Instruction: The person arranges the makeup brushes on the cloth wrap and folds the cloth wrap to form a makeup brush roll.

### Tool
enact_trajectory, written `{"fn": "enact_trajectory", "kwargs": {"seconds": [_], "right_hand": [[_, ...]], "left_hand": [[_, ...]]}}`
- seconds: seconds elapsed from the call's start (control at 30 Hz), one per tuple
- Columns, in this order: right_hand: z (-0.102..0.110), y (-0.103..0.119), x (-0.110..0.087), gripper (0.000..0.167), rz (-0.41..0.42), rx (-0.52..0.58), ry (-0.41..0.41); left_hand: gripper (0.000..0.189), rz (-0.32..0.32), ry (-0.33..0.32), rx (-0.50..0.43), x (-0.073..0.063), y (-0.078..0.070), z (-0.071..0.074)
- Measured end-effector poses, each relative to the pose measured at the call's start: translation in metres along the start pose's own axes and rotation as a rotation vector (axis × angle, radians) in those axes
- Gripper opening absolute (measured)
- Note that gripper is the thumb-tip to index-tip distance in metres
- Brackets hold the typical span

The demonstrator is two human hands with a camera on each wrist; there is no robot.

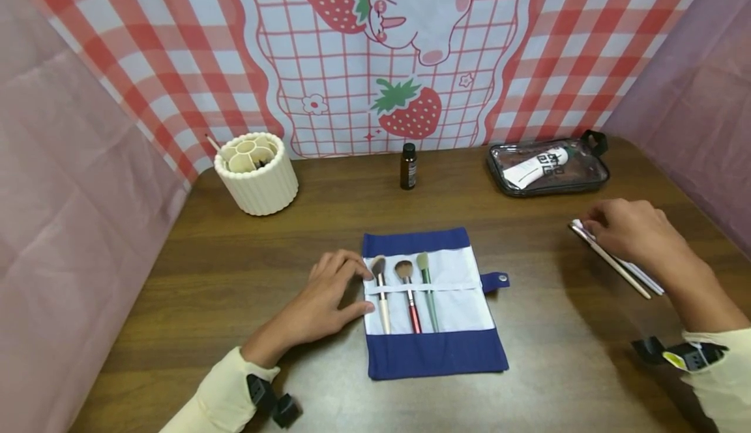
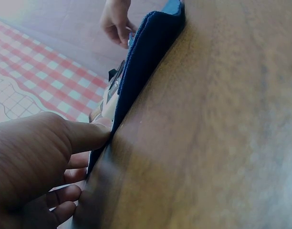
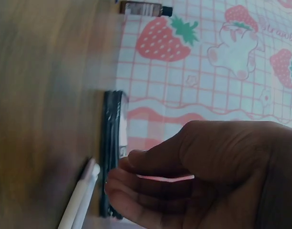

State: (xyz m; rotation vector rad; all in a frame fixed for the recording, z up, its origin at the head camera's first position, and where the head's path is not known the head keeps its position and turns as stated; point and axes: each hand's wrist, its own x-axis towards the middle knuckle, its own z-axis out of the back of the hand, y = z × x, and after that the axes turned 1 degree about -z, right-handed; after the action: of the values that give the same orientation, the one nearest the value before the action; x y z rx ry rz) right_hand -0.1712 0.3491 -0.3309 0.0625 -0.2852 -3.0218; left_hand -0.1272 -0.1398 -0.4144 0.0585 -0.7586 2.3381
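A blue-and-white brush roll lies unfolded on the table. Under its white elastic band sit three makeup brushes, one with a cream handle, one red and one green. My left hand rests at the roll's left edge, thumb and fingers spread apart. In the left wrist view the thumb lies against the blue fabric. To the right, two slim sticks, one beige and one white, lie side by side. My right hand hovers over their far ends, fingers loosely bent around nothing.
A cream ribbed holder with compartments stands at the back left. A small dark bottle is at the back middle. Toward the back right lies a clear pouch with a white tube inside. A patterned cloth hangs behind the table.
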Motion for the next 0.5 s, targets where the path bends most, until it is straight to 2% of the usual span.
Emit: {"fn": "enact_trajectory", "kwargs": {"seconds": [0.2,0.5], "right_hand": [[-0.004,-0.012,-0.005,0.019,-0.051,-0.033,0.068],[-0.009,-0.018,-0.008,0.017,-0.094,0.001,0.120]], "left_hand": [[0.041,0.012,0.003,-0.005,0.000,-0.001,-0.001],[0.042,-0.001,0.005,0.001,0.000,0.000,0.000]]}}
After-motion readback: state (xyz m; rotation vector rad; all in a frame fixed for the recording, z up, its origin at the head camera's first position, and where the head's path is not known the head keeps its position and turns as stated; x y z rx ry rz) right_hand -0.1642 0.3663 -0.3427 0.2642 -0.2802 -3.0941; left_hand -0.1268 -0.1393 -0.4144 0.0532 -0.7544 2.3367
